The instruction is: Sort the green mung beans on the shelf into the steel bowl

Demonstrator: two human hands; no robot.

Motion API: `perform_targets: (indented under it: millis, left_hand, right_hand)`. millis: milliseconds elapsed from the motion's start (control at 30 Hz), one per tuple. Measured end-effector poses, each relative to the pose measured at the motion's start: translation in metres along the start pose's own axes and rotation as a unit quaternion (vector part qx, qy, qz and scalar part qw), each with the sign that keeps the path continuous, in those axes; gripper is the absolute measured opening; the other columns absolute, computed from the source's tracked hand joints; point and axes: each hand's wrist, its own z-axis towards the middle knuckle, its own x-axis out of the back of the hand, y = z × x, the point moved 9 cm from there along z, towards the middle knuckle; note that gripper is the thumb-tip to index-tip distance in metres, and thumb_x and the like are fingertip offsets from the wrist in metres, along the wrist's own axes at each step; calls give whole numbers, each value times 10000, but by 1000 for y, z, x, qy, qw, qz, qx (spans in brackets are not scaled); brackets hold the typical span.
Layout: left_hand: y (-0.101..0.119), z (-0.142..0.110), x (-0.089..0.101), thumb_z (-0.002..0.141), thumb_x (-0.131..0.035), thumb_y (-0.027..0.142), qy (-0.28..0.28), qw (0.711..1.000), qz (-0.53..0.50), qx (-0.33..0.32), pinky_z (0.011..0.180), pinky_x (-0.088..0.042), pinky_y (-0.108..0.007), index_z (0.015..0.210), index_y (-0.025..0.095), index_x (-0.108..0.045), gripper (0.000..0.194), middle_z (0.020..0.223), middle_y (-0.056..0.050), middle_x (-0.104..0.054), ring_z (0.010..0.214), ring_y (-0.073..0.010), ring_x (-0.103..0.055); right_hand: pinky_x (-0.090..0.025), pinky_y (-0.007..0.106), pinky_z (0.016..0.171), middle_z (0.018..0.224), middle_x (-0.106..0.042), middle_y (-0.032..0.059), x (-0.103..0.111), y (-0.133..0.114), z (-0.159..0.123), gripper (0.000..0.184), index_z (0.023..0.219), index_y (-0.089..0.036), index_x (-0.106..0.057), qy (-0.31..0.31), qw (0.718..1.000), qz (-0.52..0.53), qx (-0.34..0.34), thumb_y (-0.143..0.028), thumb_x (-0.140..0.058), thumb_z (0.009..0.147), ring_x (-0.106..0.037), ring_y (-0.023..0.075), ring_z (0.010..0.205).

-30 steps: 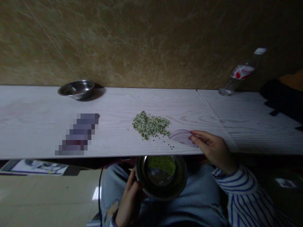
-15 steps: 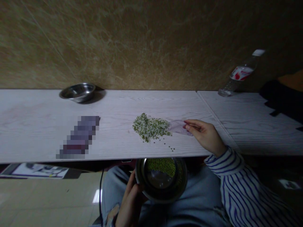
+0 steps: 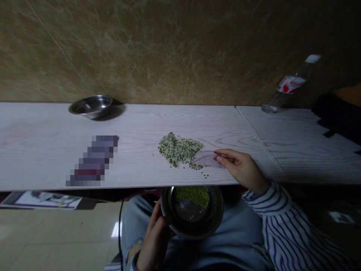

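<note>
Clock directions are taken from the pile of green beans and white grains [image 3: 176,149] on a pale wooden table [image 3: 141,126]. At nine o'clock, to the left, lies a long pixelated object [image 3: 94,160]; beyond it, at ten o'clock, sits a shallow metal bowl [image 3: 91,106]. At seven o'clock, below the table edge, the left hand [image 3: 155,235] has its fingers and thumb clamped on the left side of a deep metal bowl [image 3: 194,232]. That bowl is at six o'clock, above the person's lap, with green beans inside. At three o'clock, a see-through purplish protractor [image 3: 207,159] touches the pile, its right end pinched between the right hand's [image 3: 216,155] thumb and fingers. At two o'clock stands a plastic bottle [image 3: 290,84].
</note>
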Motion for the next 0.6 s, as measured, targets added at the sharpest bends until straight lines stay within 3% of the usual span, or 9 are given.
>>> perform_targets:
  millis: [233,600]
  left_hand:
    - [6,-8,-5,732,-731,252,-11,1000,6,-18,888,-541,-411,1393,281,-599,675,1323,-92,-694,1161,-341,-635]
    - [2,-7,-5,727,-732,259,-7,1000,10,-18,889,-532,-443,1463,279,-537,761,1260,-100,-712,1080,-334,-657]
  right_hand:
    - [-641,374,817,923,-816,83,12,-4,-11,289,975,-199,-808,11,1000,4,-4,-413,-714,804,-774,247,851]
    - [-628,396,857,939,-814,88,30,15,-26,264,947,-199,-810,54,997,-10,-51,-360,-700,769,-766,260,892]
